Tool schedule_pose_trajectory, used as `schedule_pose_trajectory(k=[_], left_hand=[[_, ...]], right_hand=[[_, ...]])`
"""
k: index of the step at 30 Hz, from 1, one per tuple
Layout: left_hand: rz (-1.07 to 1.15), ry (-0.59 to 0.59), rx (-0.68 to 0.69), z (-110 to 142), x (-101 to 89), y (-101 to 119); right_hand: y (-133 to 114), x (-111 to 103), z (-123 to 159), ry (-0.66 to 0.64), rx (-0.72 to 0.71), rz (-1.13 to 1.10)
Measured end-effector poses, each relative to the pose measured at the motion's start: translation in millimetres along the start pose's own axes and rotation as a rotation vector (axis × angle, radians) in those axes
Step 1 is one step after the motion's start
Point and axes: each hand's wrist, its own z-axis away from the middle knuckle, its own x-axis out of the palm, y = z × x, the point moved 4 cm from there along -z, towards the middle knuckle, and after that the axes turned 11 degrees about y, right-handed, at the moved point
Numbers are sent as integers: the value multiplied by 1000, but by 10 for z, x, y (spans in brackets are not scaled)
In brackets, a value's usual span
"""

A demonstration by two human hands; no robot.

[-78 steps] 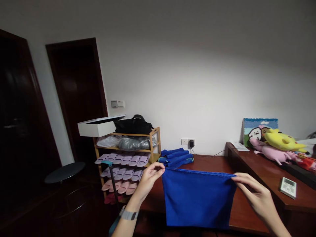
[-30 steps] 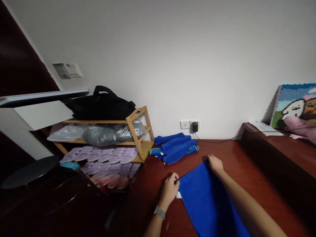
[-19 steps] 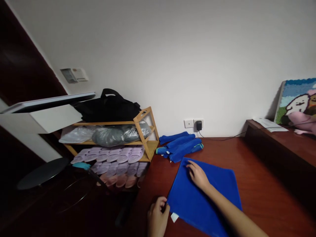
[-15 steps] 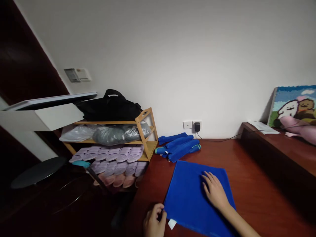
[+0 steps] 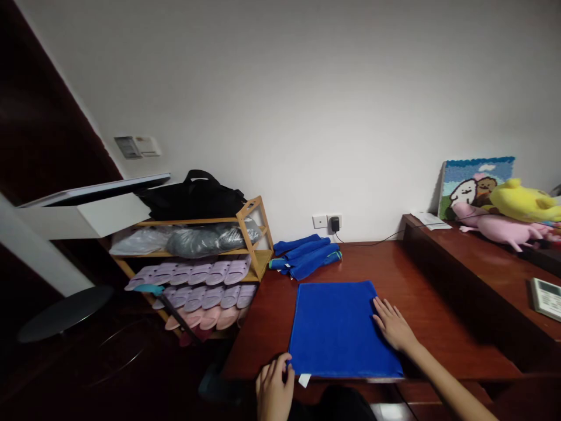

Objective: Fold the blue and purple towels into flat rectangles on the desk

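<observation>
Between the two hands, the blue cloth (image 5: 337, 330) lies spread nearly flat on the tabletop (image 5: 442, 327), its near side along the table's front edge. Handling: the material is judged light, soft and limp, with a nap that should grip the fingers rather than slip; breakage is not a concern, but a single-point lift would probably let it sag and crease. Hold points: the corners and edges, preferably two at once to keep the side between them straight. Take the cloth itself, not the white tag (image 5: 304, 380), which projects from the near side just beside the left hand (image 5: 276, 386). Left hand: fingers curled, tips at the near left corner; whether they pinch the cloth cannot be told. Right hand (image 5: 394, 324): released, palm down and fingers extended, laid flat over the right edge with fingertips pointing away from the body and inward. The right forearm (image 5: 447, 380) slants in from the near right, clear of the cloth's surface. Beyond both hands, past the cloth's far edge, rests a heap of blue cloths (image 5: 307, 258).
</observation>
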Motion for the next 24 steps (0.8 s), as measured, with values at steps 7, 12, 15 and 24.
schedule_pose_trajectory(k=[7,12,15,24], left_hand=[[-41,21,60,81,-8,35],[-56,34,62,104,4,21],[-38,28,51,94,20,-23],[-65,124,50,140,107,-114]], right_hand=[[83,188,978,132,-85,-33],[171,141,1084,171,-95,-43],[178,125,995,138,-54,-55],[-94,-102,-367,81,87,-25]])
